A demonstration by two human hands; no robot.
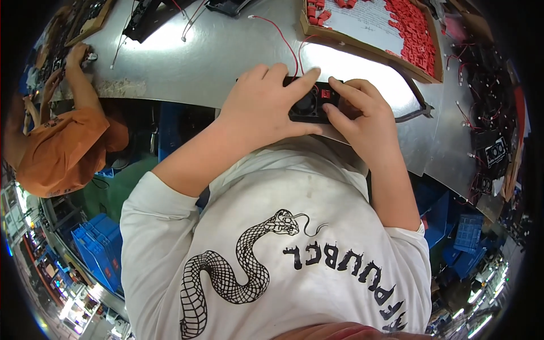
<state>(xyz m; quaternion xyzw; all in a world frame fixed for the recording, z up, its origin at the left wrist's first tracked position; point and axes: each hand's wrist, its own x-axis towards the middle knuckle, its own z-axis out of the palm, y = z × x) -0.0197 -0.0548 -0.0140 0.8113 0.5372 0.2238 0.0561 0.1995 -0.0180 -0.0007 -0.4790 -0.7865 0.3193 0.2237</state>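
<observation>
At the table's near edge lies a black, oblong housing (306, 105) with a round, dark, fan-like part in it. A small red part (326, 93) sits near its right end, and red wires (293, 54) run from its far side onto the table. My left hand (266, 102) is clasped over the left part of the housing, its thumb along the near edge and a finger across the far edge. My right hand (362, 107) grips the right end, thumb and fingers closed around it beside the red part. The hands hide both ends of the housing.
Beyond my right hand stands a cardboard box (374, 48) holding many red parts and a paper sheet. A black strip (416, 93) lies beside it. More black housings (490, 113) with wires are piled at right. At left, a co-worker in orange (68, 147) works at the metal table (170, 73).
</observation>
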